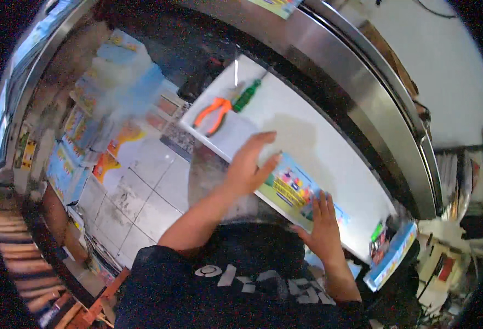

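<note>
A colourful printed booklet (pixel 292 191), pale blue and yellow-green, lies on the white tabletop (pixel 356 186) close to its near edge. My left hand (pixel 248 165) is at the booklet's left end with its fingers stretched apart; whether a fingertip touches the cover I cannot tell. Across the right end of the booklet my right hand (pixel 323 225) rests with fingers extended, covering part of the print. Farther left on the table are orange-handled pliers (pixel 214 115) and, beside them, a tool with a green handle (pixel 247 97), which looks like a screwdriver.
Curved metal panelling (pixel 340 60) runs behind the table. At its right end stand a long blue printed box (pixel 392 260) and a small green item (pixel 376 232). Stacks of blue printed packs (pixel 66 170) line the left, beside a tiled floor (pixel 143 186).
</note>
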Demonstrator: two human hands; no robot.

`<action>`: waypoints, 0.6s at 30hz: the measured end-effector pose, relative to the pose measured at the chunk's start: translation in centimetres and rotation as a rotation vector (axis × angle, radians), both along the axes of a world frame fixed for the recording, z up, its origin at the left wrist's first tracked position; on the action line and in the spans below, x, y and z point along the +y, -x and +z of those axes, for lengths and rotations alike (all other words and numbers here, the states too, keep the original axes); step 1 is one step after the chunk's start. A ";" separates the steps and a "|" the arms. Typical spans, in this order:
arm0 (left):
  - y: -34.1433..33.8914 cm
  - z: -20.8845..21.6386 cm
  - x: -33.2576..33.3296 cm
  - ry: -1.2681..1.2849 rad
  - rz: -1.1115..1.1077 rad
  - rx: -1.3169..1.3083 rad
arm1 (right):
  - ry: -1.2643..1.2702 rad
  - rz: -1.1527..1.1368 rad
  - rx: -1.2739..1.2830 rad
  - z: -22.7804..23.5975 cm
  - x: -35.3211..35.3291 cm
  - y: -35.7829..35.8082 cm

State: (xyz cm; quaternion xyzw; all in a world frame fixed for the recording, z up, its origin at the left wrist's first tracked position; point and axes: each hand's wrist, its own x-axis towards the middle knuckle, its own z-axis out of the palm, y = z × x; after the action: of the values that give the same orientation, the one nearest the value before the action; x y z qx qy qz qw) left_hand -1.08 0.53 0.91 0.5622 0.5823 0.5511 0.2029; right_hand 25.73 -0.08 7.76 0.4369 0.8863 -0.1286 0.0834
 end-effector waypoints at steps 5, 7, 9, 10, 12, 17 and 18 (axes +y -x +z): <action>-1.1 0.7 0.9 0.010 -0.047 -0.097 | -0.145 -0.048 0.009 -1.4 -0.5 -0.8; -1.1 0.8 0.3 0.016 -0.031 -0.091 | -0.111 -0.045 0.001 -0.7 -0.5 -0.9; -1.0 0.9 -0.1 0.011 -0.034 -0.084 | 0.074 -0.141 0.038 1.9 0.9 -0.9; -0.9 0.9 -0.2 0.006 -0.032 -0.082 | 0.257 -0.245 0.070 3.0 1.7 -1.1; -0.9 0.6 -0.3 -0.003 -0.035 -0.113 | 0.234 -0.179 0.101 2.1 2.7 -2.1; -1.0 0.8 -0.4 -0.010 -0.028 -0.124 | 0.017 0.023 0.084 0.5 -0.5 -1.5; -1.0 0.9 -0.6 -0.022 -0.021 -0.113 | -0.069 0.048 0.062 0.0 -1.1 -1.3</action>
State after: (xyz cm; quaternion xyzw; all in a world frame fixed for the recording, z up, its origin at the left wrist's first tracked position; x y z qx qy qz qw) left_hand -0.05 -0.02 1.81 0.5383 0.5580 0.5862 0.2350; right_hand 27.04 -1.23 7.71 0.4141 0.9026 -0.1094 0.0441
